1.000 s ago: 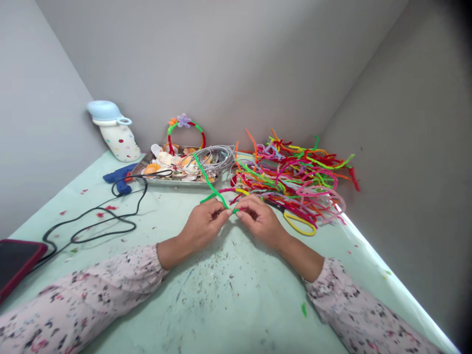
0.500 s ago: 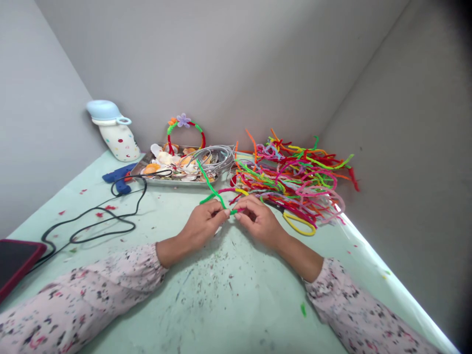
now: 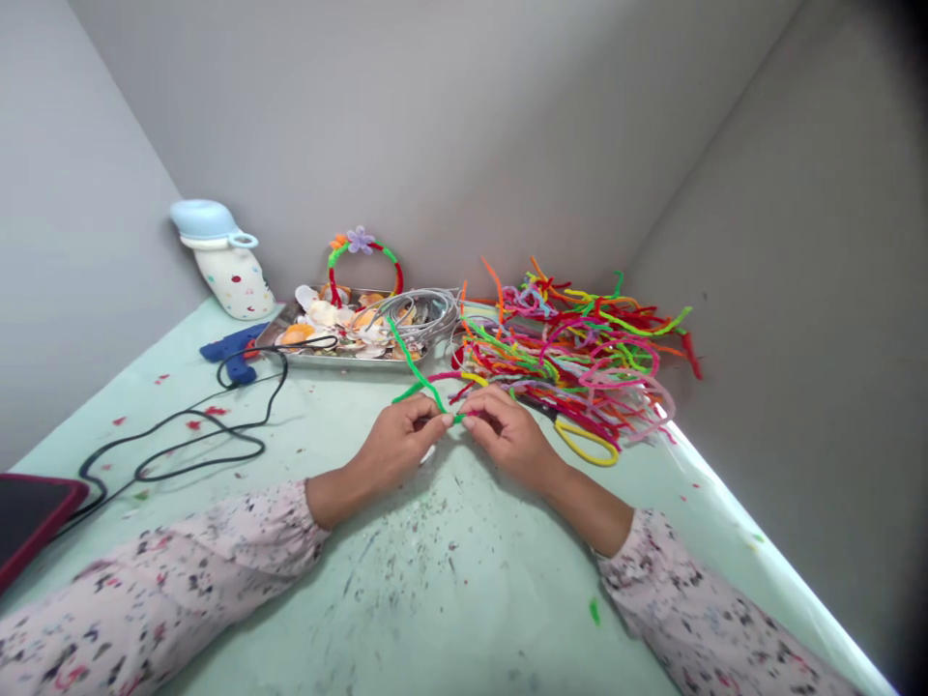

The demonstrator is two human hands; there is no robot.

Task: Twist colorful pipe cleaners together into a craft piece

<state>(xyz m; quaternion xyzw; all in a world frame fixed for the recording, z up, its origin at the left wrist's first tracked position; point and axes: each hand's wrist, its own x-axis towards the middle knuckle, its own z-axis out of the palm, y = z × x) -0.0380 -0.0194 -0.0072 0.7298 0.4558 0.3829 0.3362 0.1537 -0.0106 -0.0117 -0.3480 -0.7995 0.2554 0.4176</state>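
Observation:
Both my hands meet over the middle of the table. My left hand pinches a green pipe cleaner, whose free end stands up toward the tray. Close beside it, my right hand is closed with thumb and fingertips on the same work, where green meets pink. A pink and yellow wrapped band arches behind the fingers, joined to the green part. The fingers hide the exact spot where the pieces meet.
A metal tray holds shells and coiled grey wire, with a decorated hoop behind. A heap of pipe cleaners and yellow-handled scissors lie right. Leftward are a blue glue gun, black cord, bottle and red-edged device.
My hands stay in nearly the same place, still pinching the green pipe cleaner. The fingertips have shifted only very slightly, and the whole view has moved a little.

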